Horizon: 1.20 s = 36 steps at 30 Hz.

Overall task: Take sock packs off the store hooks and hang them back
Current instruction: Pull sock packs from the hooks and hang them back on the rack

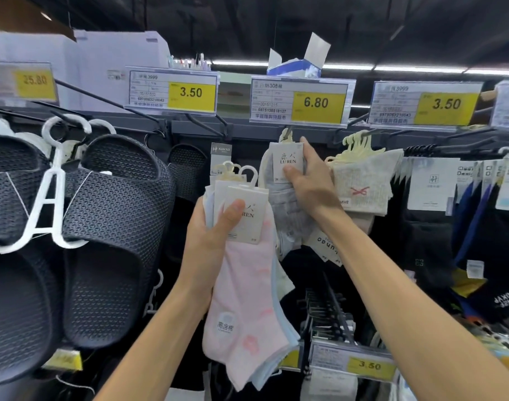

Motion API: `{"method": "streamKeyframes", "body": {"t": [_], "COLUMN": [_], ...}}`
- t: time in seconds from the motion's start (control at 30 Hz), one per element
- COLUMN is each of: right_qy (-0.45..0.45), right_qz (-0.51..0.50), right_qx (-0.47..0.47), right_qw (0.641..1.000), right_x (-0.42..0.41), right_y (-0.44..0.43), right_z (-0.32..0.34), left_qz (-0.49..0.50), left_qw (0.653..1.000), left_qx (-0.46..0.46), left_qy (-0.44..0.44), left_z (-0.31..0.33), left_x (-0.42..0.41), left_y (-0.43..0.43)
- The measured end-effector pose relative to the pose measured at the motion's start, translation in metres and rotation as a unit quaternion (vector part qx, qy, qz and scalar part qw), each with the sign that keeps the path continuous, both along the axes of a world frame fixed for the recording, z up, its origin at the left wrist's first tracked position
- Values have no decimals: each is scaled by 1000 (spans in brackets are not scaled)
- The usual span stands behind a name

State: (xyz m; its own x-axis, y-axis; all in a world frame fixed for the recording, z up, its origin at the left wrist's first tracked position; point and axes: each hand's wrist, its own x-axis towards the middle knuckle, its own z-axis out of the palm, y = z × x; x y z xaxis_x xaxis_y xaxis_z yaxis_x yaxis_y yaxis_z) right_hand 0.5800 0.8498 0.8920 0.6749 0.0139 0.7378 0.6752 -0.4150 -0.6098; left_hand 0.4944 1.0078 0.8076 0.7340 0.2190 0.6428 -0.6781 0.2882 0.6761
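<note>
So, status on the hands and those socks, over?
Left grip holds pink bundle. Right grip pinches grey pack, its hanger just under the 6.80 tag. Cream packs hang close beside.

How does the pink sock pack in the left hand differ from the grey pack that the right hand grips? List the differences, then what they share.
Colour: the pink pack is pale pink, while the grey pack is light grey.
Place: the pink pack is held low and free in the left hand, while the grey pack's hanger sits up under the 6.80 tag, with the right hand pinching its card.
Shared: both carry a white card header.
</note>
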Motion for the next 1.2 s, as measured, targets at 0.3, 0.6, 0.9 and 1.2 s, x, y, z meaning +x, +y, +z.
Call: {"method": "streamKeyframes", "body": {"t": [0.3, 0.6, 0.9, 1.2], "right_qy": [-109, -40, -4, -60], "right_qz": [-111, 114, 191, 205], "right_qx": [-64, -36, 48, 114], "right_qw": [986, 992, 980, 970], "right_x": [-40, -82, -74, -77], "right_y": [0, -4, -16, -36], "right_z": [-20, -53, -49, -43], "left_qz": [16, -24, -71, -2], "left_qw": [1000, 999, 997, 997], "left_qx": [1, 7, -14, -77], "left_qy": [-13, -44, -10, -10], "left_z": [-2, -1, -3, 0], "left_x": [1, 1, 4, 5], "left_y": [2, -5, -7, -4]}}
